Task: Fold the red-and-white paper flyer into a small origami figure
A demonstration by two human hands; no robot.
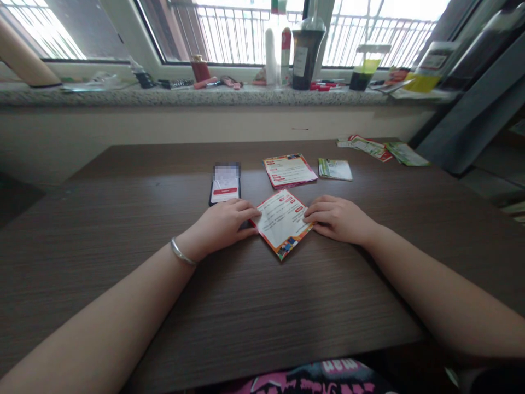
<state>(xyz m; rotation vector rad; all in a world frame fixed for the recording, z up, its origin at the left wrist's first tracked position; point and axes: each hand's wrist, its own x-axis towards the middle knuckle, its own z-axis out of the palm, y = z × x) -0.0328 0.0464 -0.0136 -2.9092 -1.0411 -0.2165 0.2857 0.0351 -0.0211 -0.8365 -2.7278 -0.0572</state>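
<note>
A square printed leaflet (pixel 279 221) with a colourful border lies turned cornerwise on the table between my hands. My left hand (pixel 229 221), with a silver bangle at the wrist, grips its left corner between thumb and fingers. On the opposite corner, my right hand (pixel 338 219) has its fingertips over the paper and its thumb at the edge. Just beyond the leaflet is a stack of similar leaflets (pixel 289 171). A phone (pixel 225 185) with a lit screen rests behind my left hand, and a small pile of cards (pixel 335 169) sits behind my right.
More green and red packets (pixel 371 148) are spread at the table's (pixel 246 317) far right corner. On the granite windowsill (pixel 246 97) stand a lidded dark cup (pixel 307 57), a red bottle (pixel 200 68), a container of yellow-green liquid (pixel 366 67) and loose small items. A grey curtain hangs at right.
</note>
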